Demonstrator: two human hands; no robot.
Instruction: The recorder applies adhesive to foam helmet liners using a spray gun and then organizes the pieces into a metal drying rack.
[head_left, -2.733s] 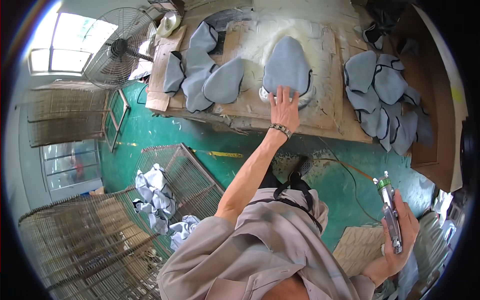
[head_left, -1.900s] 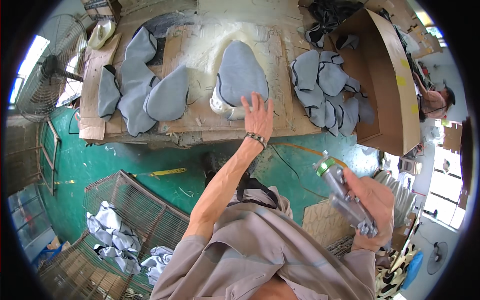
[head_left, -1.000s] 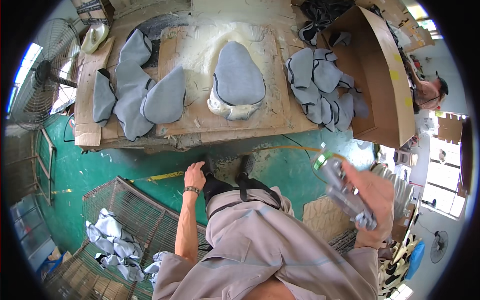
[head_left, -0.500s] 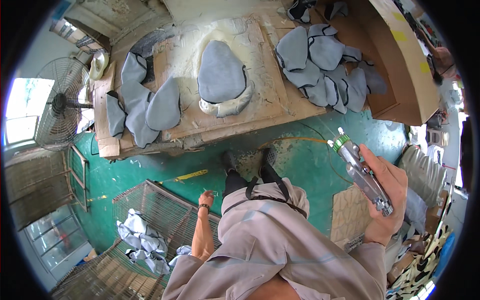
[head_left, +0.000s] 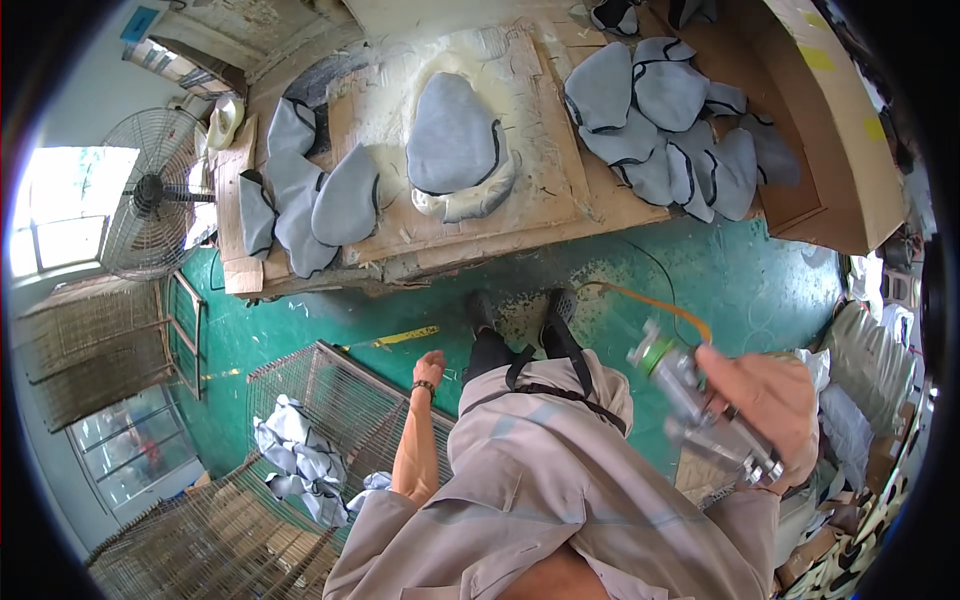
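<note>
In my right hand (head_left: 772, 405) is a metal spray gun (head_left: 682, 385) with a green ring, smeared by motion. It is held out to the right over the floor, away from the table. My left hand (head_left: 428, 368) hangs low by my side with its fingers curled, and nothing shows in it. Past my feet, a grey fabric cover (head_left: 452, 135) with black edging lies over a pale, rounded form (head_left: 465, 205) on the table. Several similar grey pieces (head_left: 345, 197) lie at the table's left, and a larger overlapping pile (head_left: 670, 97) is at its right.
Cardboard (head_left: 535, 215) covers the table. An open cardboard box (head_left: 835, 150) stands at its right end, a round fan (head_left: 150, 190) at the left. A wire rack (head_left: 335, 375) with crumpled grey fabric (head_left: 297, 440) is beside my left arm. An orange hose (head_left: 650, 300) trails over the green floor.
My right hand has lowered the spray gun a little, and the gun has tilted. The view has shifted slightly left, while my left hand still hangs by my side.
</note>
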